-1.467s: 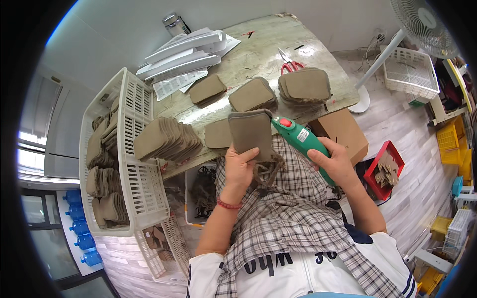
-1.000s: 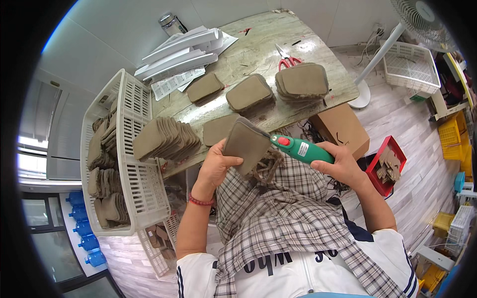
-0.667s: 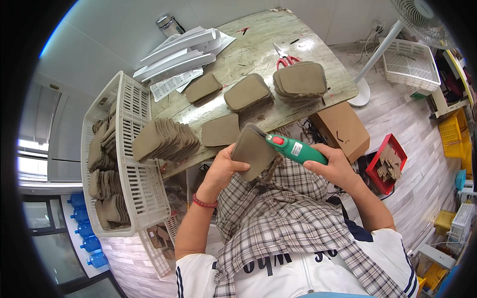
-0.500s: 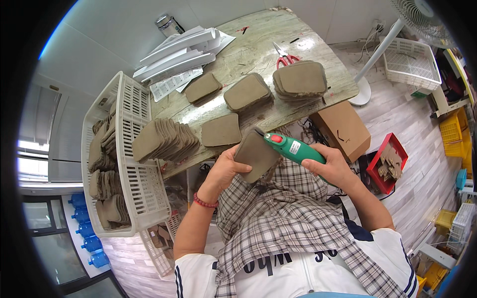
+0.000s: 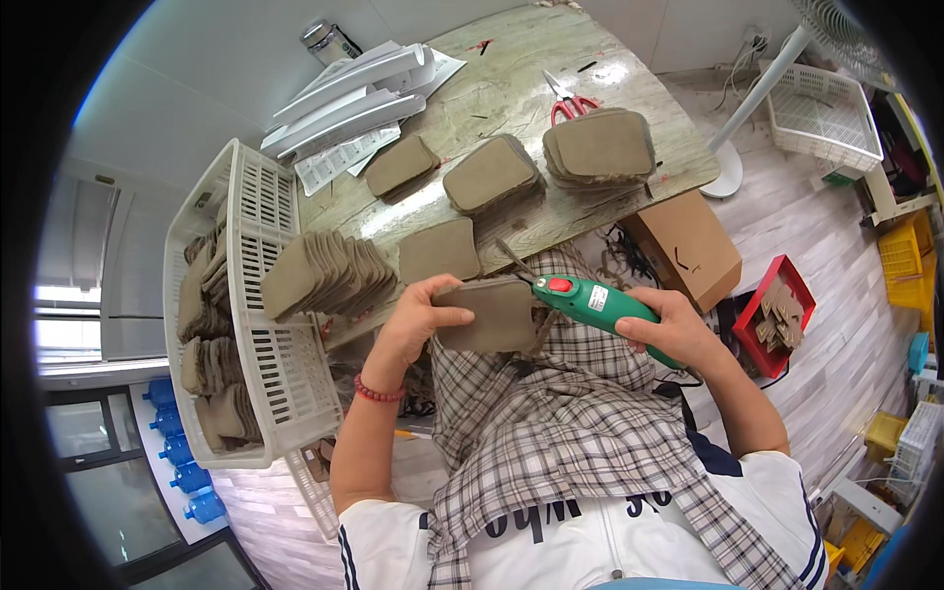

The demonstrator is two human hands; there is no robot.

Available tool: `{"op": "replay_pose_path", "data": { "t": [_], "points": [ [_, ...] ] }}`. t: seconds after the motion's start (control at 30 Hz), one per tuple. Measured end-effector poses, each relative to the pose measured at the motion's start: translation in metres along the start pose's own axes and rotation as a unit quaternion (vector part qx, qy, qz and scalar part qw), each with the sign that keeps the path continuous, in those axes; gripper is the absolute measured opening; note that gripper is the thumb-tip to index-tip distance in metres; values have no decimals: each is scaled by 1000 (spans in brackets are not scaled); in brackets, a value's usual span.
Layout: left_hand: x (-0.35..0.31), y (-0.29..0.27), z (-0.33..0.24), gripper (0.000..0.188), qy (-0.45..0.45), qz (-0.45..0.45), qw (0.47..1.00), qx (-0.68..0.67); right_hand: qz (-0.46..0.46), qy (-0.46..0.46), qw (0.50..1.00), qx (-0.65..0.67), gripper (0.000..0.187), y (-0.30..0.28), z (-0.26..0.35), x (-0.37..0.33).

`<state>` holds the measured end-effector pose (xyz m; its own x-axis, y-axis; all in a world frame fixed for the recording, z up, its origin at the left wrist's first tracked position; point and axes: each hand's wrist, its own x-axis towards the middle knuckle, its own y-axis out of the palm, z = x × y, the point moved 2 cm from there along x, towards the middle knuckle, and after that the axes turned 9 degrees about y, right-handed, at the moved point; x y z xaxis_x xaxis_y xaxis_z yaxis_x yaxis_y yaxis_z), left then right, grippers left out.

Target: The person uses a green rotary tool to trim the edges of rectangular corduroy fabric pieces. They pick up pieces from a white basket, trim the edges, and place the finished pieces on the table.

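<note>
My left hand pinches a flat olive-brown panel with rounded corners, thumb on its face, above my lap. My right hand is wrapped around a green electric hand tool with a red button. Its tip is at the panel's right edge; whether it touches cannot be made out. A thin dark strip sticks out by the tip. Just beyond my left hand, a similar panel lies at the table's near edge. Stacked panels sit farther right, beside red-handled scissors.
A white plastic crate holding several panels stands left of the table. A fanned row of panels lies beside it. Papers lie at the back left. On the right are a cardboard box, a red tray of scraps and a fan.
The held panel has turned from upright to nearly level and shifted slightly left with my left hand. The tool has moved slightly right and down, and a strip now stands out by its tip.
</note>
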<state>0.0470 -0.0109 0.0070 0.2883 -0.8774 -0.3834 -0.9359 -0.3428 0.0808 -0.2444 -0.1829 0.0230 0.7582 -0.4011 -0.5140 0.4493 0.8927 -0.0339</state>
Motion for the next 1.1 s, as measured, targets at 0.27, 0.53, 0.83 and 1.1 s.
{"op": "replay_pose_path", "data": {
  "t": [0.27,0.53,0.83,1.1],
  "points": [
    [2,7,11,17,115,-100,980,-128,11,5,1000,12,32,-4,-10,0],
    [7,15,7,17,105,-74,989,-76,10,13,1000,-9,36,-8,-10,-1],
    [10,30,8,19,53,-29,997,-55,1,10,997,-72,41,-6,-5,-1],
    [12,45,-1,18,2,46,999,-15,2,-4,997,-81,43,0,3,2]
  ]
}}
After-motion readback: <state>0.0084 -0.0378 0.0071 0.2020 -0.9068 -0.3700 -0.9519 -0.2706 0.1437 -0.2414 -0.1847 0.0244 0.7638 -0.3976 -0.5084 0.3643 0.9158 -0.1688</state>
